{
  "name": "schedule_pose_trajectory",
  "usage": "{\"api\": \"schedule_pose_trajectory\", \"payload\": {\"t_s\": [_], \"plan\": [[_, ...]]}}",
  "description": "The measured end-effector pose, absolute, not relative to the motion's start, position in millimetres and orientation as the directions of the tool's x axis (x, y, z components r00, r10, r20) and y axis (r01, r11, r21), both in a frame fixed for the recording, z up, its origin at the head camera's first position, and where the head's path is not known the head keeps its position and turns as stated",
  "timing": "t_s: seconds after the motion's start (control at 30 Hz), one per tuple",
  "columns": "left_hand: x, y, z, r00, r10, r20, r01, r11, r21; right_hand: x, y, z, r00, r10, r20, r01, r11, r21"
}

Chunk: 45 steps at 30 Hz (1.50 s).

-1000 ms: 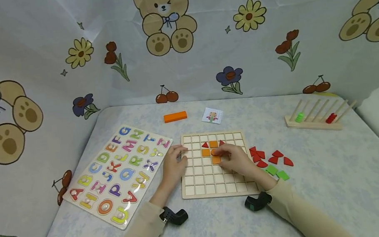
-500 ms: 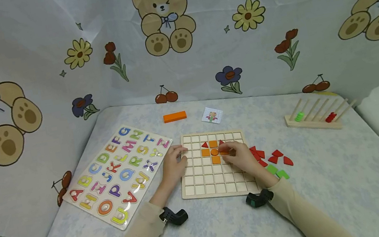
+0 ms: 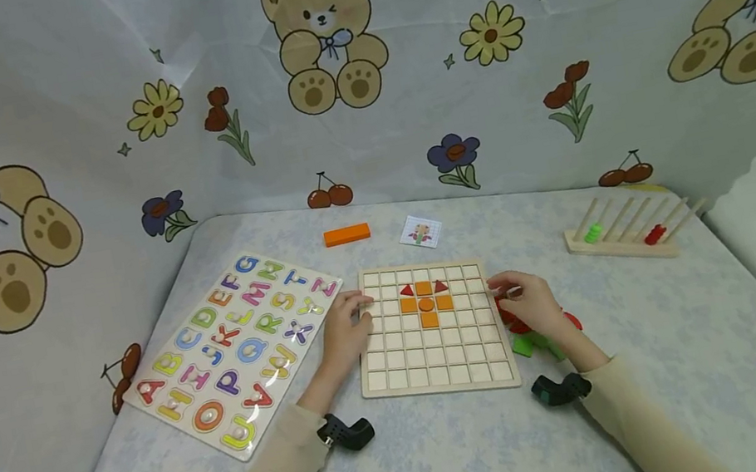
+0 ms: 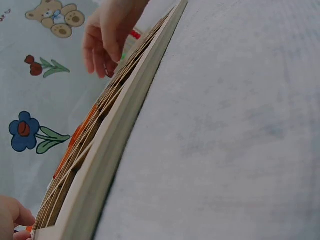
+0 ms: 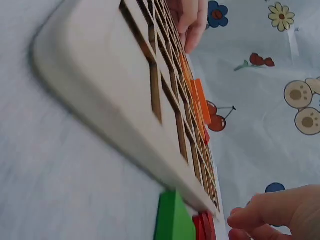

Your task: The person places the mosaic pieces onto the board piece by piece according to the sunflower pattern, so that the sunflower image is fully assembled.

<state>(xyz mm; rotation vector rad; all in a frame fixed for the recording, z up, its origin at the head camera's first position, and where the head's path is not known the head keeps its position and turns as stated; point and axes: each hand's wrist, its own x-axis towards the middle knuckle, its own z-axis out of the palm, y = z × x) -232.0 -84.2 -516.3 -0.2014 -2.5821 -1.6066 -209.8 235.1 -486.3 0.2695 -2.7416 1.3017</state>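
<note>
A wooden grid board (image 3: pixel 408 361) lies flat in the middle of the table in the head view. Near its top sit orange squares (image 3: pixel 445 303) in a cross around an orange disc (image 3: pixel 426 305), with two red triangles (image 3: pixel 406 291) at the upper corners. My left hand (image 3: pixel 345 333) rests its fingertips on the board's left edge. My right hand (image 3: pixel 528 302) is just beyond the right edge, over loose red pieces (image 3: pixel 515 324) that it partly hides. In the right wrist view its fingers (image 5: pixel 255 210) are apart from the red pieces (image 5: pixel 205 227) below, with a green piece (image 5: pixel 175 220) beside these.
An alphabet puzzle board (image 3: pixel 238 345) lies left of the grid board. Behind stand an orange box (image 3: pixel 347 234) and a picture card (image 3: pixel 420 232). A wooden peg rack (image 3: pixel 623 250) with green and red beads is at the back right. Green squares (image 3: pixel 522 345) lie by my right wrist.
My right hand has left the orange disc in the cross and moved right, off the board to the red pieces. The right-hand orange square, covered before, now shows. My left hand stays.
</note>
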Motion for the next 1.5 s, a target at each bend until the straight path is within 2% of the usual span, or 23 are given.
{"api": "schedule_pose_trajectory", "payload": {"t_s": [0.3, 0.77, 0.93, 1.17, 1.33, 1.5], "plan": [[-231, -84, -517, -0.982, 0.072, 0.177, 0.190, 0.426, 0.885, -192, 271, -492, -0.991, -0.096, 0.089, -0.131, 0.691, -0.711], [-232, -84, -515, -0.985, 0.074, 0.157, 0.174, 0.398, 0.901, -219, 261, -494, -0.987, -0.147, 0.058, -0.137, 0.617, -0.775], [-230, -85, -515, -0.983, 0.069, 0.170, 0.183, 0.408, 0.894, -222, 264, -496, -0.981, -0.180, 0.075, -0.169, 0.587, -0.792], [-231, -84, -513, -0.985, 0.066, 0.162, 0.175, 0.411, 0.895, -220, 270, -492, -0.988, -0.147, 0.055, -0.132, 0.583, -0.801], [-232, -83, -514, -0.984, 0.066, 0.167, 0.179, 0.418, 0.890, -221, 271, -493, -0.985, -0.149, 0.085, -0.158, 0.591, -0.791], [-232, -85, -517, -0.984, 0.064, 0.166, 0.177, 0.422, 0.889, -223, 272, -499, -0.989, -0.087, 0.116, -0.145, 0.615, -0.775]]}}
